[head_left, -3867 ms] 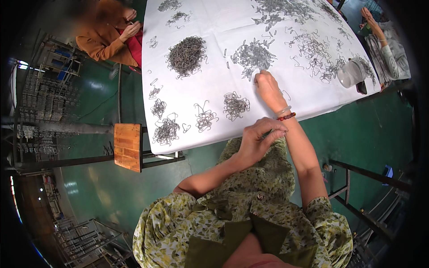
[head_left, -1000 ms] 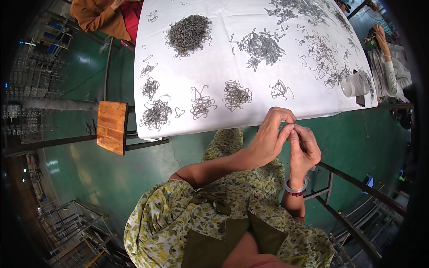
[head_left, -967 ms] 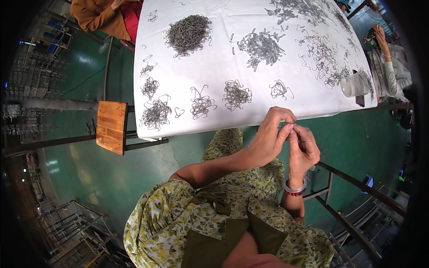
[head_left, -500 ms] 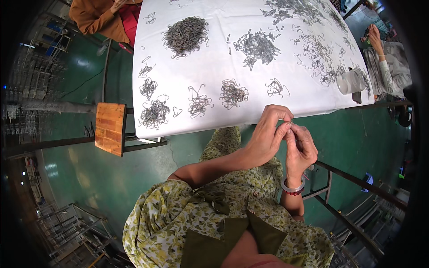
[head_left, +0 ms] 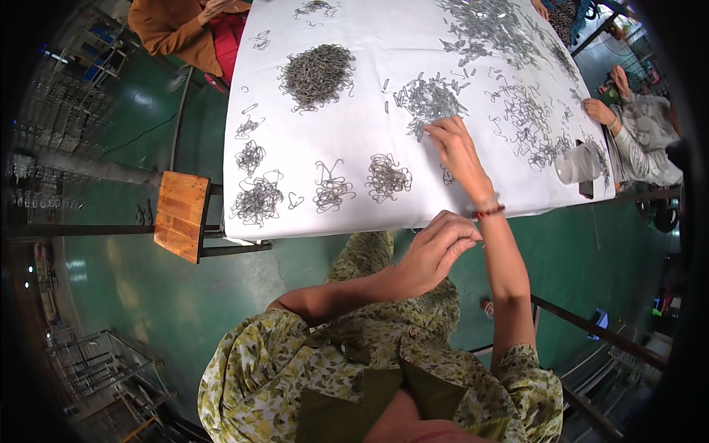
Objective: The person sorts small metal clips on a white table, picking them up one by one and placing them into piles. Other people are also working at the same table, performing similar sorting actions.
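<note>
My right hand [head_left: 461,156] reaches over the white-covered table, fingertips drawn together at the near edge of a pile of short grey metal clips [head_left: 428,96]. Whether a clip is between those fingers is too small to see. Just off the table's near edge, my left hand [head_left: 437,255] is closed in a pinch; what it pinches cannot be made out. A large heap of bent wire hooks [head_left: 316,76] lies farther left. Nearer are smaller hook heaps [head_left: 388,177], another hook heap [head_left: 333,188] and a corner heap [head_left: 257,201]. My right forearm partly covers one small heap [head_left: 447,176].
A clear plastic cup [head_left: 577,164] stands at the right edge beside loose hooks [head_left: 530,122]. More clips [head_left: 491,29] spread at the far right. Co-workers sit at the far left [head_left: 173,29] and right [head_left: 646,136]. A wooden stool [head_left: 182,215] is left of the table.
My right hand has parted from the left and moved forward to the clip pile. The left hand has dropped slightly, still pinched. The right-hand co-worker's hand now rests at the table edge.
</note>
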A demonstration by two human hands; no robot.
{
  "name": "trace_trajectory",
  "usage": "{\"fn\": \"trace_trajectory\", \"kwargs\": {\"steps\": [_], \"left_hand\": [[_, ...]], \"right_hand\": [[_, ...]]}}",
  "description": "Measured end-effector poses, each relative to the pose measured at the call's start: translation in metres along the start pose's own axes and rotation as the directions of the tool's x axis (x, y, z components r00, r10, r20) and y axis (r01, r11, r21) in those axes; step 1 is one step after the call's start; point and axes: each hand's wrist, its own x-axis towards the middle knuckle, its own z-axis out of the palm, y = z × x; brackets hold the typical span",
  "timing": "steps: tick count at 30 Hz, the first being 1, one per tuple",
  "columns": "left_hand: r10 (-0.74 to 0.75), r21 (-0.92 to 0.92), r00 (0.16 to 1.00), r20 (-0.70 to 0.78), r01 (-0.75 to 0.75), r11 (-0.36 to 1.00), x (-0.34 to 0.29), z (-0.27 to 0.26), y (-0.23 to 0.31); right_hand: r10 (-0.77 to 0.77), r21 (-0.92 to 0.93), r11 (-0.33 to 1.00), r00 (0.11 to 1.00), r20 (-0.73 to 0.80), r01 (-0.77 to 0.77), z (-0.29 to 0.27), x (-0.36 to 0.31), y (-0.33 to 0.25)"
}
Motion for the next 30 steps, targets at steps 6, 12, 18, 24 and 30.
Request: {"fn": "trace_trajectory", "kwargs": {"steps": [6,12,18,24,30], "left_hand": [[0.007,0.055,1.000,0.018,-0.008,0.998,-0.002,-0.012,-0.001],[-0.032,0.014,0.999,0.009,0.032,0.999,-0.004,-0.011,-0.005],[-0.143,0.050,0.989,-0.033,0.144,0.988,-0.006,-0.008,-0.014],[-0.333,-0.103,0.938,-0.094,0.323,0.941,-0.003,-0.010,-0.022],[-0.290,-0.235,0.956,-0.047,0.272,0.933,0.000,0.000,-0.021]], "right_hand": [[-0.137,-0.281,0.945,0.983,0.125,0.168,0.033,0.012,0.022],[0.198,0.089,0.976,0.980,-0.003,-0.197,0.025,-0.017,0.024],[0.674,0.764,0.397,0.727,0.135,-0.509,-0.037,-0.042,-0.024],[0.666,0.866,0.307,0.739,0.102,-0.396,-0.099,-0.079,-0.099],[0.621,0.773,0.535,0.779,-0.086,-0.341,-0.104,-0.095,-0.125]]}}
